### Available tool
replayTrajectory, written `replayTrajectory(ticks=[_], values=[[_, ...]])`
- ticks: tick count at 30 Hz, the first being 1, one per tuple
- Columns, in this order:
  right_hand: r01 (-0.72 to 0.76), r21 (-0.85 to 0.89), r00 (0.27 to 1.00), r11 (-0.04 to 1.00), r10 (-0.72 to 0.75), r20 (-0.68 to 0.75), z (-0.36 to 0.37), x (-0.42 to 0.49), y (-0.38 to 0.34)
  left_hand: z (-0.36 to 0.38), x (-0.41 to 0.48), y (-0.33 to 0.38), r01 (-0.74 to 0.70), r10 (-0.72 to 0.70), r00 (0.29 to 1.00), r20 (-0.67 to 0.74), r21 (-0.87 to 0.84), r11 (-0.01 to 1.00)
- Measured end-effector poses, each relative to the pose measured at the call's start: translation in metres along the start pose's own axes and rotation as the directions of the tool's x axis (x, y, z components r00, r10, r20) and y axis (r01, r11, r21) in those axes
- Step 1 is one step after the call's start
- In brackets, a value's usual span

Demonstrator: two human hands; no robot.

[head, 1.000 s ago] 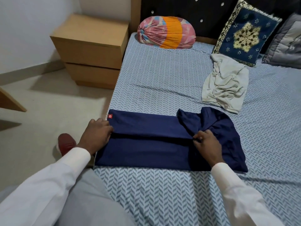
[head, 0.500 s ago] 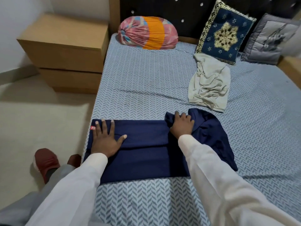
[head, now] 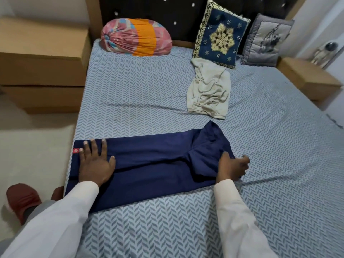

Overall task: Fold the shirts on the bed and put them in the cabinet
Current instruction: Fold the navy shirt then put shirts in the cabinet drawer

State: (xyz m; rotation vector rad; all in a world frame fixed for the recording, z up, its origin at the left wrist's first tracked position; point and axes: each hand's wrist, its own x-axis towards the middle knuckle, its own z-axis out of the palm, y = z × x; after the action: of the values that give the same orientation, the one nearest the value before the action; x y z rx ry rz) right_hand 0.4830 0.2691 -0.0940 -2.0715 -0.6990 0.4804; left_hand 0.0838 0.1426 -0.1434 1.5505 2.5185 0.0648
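The navy shirt [head: 158, 164] lies as a long strip by the edge of the bed [head: 149, 90] — mid-fold. The left hand [head: 95, 164] presses it flat, fingers [head: 94, 147] spread, while the right hand [head: 231, 167] grips the collar end. Next, likely, that end gets carried squarely over to the hem.

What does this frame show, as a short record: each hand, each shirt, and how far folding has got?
left hand: flat, pressing the navy shirt near its red label
right hand: at the navy shirt's other end, fingers curled; grip unclear
navy shirt: folded into a long strip on the bed
beige shirt: crumpled, not folded, by the blue cushion
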Motion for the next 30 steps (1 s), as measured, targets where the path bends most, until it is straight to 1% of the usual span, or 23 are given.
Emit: replayTrajectory(ticks=[1,2,3,5,7,8,10,11,13,16,19,21,22,23,25,26,27,28,29,30], values=[[0.056,-0.078,0.998,0.995,-0.057,-0.009,-0.002,0.005,-0.003,-0.002,-0.003,0.010,-0.065,0.064,0.998,-0.011,-0.012,0.998],[0.113,-0.096,0.993,0.989,-0.111,0.028,0.000,0.011,-0.009,-0.002,-0.005,0.022,-0.139,0.139,0.990,-0.026,-0.023,0.990],[0.165,-0.070,0.983,0.984,-0.158,0.098,0.004,0.016,-0.019,-0.001,-0.008,0.034,-0.190,0.190,0.982,-0.004,-0.042,0.981],[0.260,-0.075,0.929,0.963,-0.229,0.290,0.024,0.031,-0.035,0.003,-0.015,0.052,-0.210,0.218,0.972,0.088,-0.088,0.974],[0.311,-0.128,0.859,0.942,-0.220,0.462,0.048,0.048,-0.043,0.013,-0.020,0.057,-0.197,0.204,0.967,0.152,-0.060,0.978],[0.296,-0.137,0.833,0.945,-0.186,0.522,0.058,0.054,-0.045,0.015,-0.021,0.056,-0.195,0.197,0.966,0.167,-0.027,0.980],[0.239,-0.149,0.787,0.959,-0.102,0.609,0.075,0.061,-0.050,0.015,-0.021,0.055,-0.187,0.185,0.962,0.202,-0.006,0.982],[0.224,-0.157,0.773,0.962,-0.077,0.630,0.078,0.059,-0.056,0.014,-0.020,0.056,-0.184,0.179,0.957,0.227,0.001,0.983],[0.212,-0.151,0.764,0.966,-0.067,0.642,0.084,0.058,-0.069,0.011,-0.019,0.058,-0.177,0.166,0.947,0.274,0.014,0.984],[0.129,-0.044,0.800,0.991,-0.078,0.596,0.085,0.066,-0.086,0.010,-0.018,0.060,-0.180,0.168,0.940,0.296,0.014,0.984],[0.068,0.063,0.842,0.996,-0.091,0.532,0.067,0.070,-0.091,0.010,-0.018,0.059,-0.182,0.172,0.934,0.312,0.003,0.983],[0.072,0.078,0.862,0.994,-0.102,0.497,0.051,0.071,-0.078,0.009,-0.018,0.059,-0.182,0.173,0.934,0.313,0.000,0.983],[0.103,0.046,0.872,0.994,-0.113,0.476,0.044,0.073,-0.068,0.008,-0.018,0.059,-0.182,0.173,0.933,0.315,0.000,0.983],[0.168,-0.024,0.881,0.985,-0.139,0.452,0.036,0.072,-0.059,0.008,-0.018,0.059,-0.182,0.173,0.933,0.314,0.000,0.983],[0.319,-0.198,0.887,0.927,-0.218,0.407,0.027,0.072,-0.041,0.008,-0.018,0.059,-0.181,0.169,0.934,0.315,0.008,0.983],[0.392,-0.239,0.878,0.888,-0.284,0.385,0.028,0.069,-0.034,0.008,-0.018,0.059,-0.179,0.166,0.933,0.319,0.011,0.984],[0.477,-0.258,0.853,0.840,-0.373,0.365,0.029,0.062,-0.030,0.008,-0.018,0.059,-0.179,0.166,0.932,0.323,0.011,0.984],[0.595,-0.255,0.790,0.762,-0.497,0.359,0.033,0.052,-0.027,0.008,-0.018,0.059,-0.178,0.166,0.931,0.326,0.008,0.984],[0.717,-0.245,0.689,0.652,-0.613,0.386,0.039,0.038,-0.026,0.008,-0.018,0.059,-0.180,0.168,0.930,0.326,0.007,0.984],[0.823,-0.213,0.562,0.526,-0.702,0.437,0.048,0.024,-0.023,0.007,-0.018,0.059,-0.182,0.169,0.929,0.329,0.007,0.983]])
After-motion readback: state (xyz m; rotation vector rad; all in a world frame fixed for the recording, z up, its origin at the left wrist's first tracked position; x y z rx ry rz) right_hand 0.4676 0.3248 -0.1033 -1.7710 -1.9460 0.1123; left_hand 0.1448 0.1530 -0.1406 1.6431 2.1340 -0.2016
